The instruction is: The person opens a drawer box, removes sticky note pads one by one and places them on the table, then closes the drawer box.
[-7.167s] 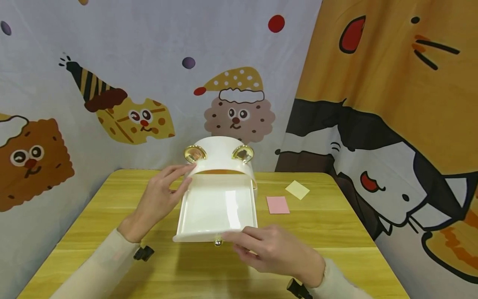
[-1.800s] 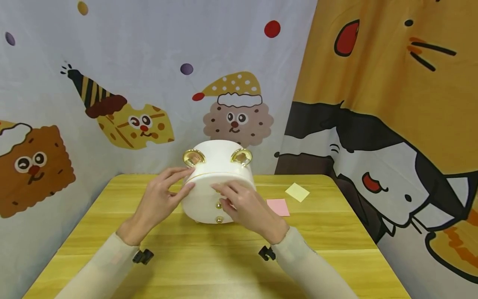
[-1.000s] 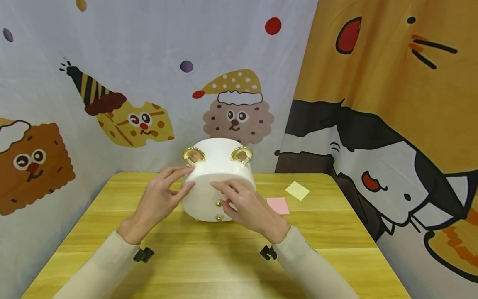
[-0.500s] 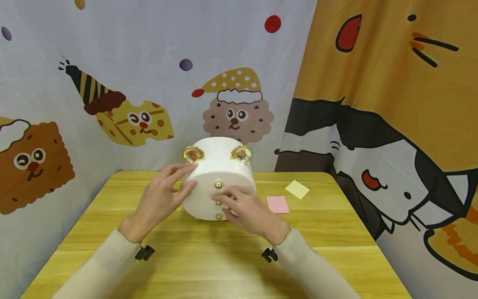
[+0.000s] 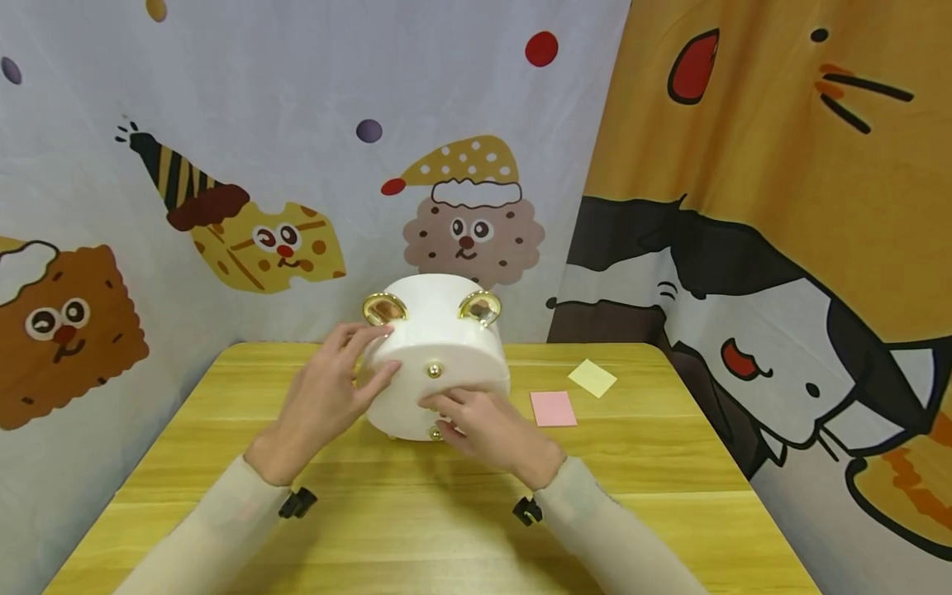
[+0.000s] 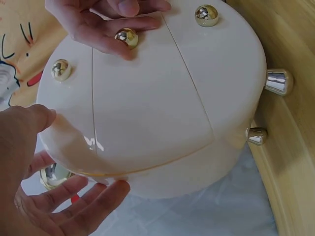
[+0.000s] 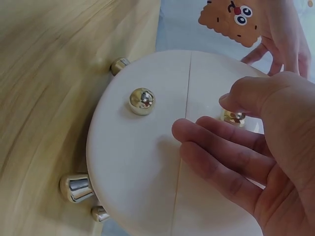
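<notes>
A small white drawer cabinet (image 5: 439,310) with gold ears stands at the table's middle, all its drawers pushed in. Gold knobs run down its front: a top knob (image 5: 434,371), a middle knob (image 6: 126,37) and a bottom knob (image 7: 142,101). My left hand (image 5: 323,397) rests at the cabinet's upper left, thumb on the front and extended fingertips on the top edge. At the middle knob is my right hand (image 5: 494,430), thumb and nearly straight fingers on either side of it. A firm pinch is not visible; in the head view the hand covers that knob.
Right of the cabinet lie a pink sticky note (image 5: 553,409) and a yellow sticky note (image 5: 592,378). Short metallic feet (image 6: 278,82) hold the cabinet off the wooden table (image 5: 357,529). A printed curtain (image 5: 297,99) hangs behind.
The top drawer, pulled far out at first, has gone back in. My right hand has moved from the top knob down to the middle one. My left hand has shifted slightly right.
</notes>
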### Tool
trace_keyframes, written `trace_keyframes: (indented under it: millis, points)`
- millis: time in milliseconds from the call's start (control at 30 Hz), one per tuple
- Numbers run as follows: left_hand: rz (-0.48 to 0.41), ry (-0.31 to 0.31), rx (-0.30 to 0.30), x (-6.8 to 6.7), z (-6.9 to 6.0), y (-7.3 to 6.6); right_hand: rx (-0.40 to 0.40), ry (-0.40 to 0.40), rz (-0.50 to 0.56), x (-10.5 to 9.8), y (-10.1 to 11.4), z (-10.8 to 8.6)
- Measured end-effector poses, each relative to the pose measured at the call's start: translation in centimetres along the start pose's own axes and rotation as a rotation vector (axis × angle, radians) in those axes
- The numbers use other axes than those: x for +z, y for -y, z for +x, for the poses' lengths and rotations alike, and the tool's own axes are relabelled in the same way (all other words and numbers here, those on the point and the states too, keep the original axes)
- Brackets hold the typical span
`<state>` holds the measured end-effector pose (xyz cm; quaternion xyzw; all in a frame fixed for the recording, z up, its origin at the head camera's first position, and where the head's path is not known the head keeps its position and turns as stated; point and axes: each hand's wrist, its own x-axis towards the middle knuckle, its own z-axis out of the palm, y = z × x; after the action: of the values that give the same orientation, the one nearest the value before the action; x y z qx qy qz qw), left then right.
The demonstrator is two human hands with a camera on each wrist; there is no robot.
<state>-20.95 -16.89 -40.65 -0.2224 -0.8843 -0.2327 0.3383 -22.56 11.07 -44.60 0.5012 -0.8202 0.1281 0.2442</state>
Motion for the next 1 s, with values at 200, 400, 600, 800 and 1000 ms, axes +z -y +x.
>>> trace_keyframes:
  millis: [200, 400, 600, 800, 1000]
  points:
    - [0.032, -0.001, 0.011, 0.1, 0.09, -0.49, 0.022, -0.008, 0.023, 0.24, 0.15, -0.12]
    - [0.043, 0.001, 0.008, 0.15, 0.14, -0.52, 0.03, -0.005, 0.058, 0.29, 0.23, 0.02]
    - [0.047, 0.003, 0.019, 0.21, 0.1, -0.39, 0.031, 0.006, 0.054, 0.31, 0.22, 0.03]
    - [0.041, 0.004, 0.008, 0.23, 0.06, -0.37, 0.034, 0.015, 0.043, 0.08, 0.37, 0.05]
    - [0.041, -0.003, 0.001, 0.18, 0.08, -0.32, 0.031, 0.022, 0.036, -0.13, 0.46, 0.1]
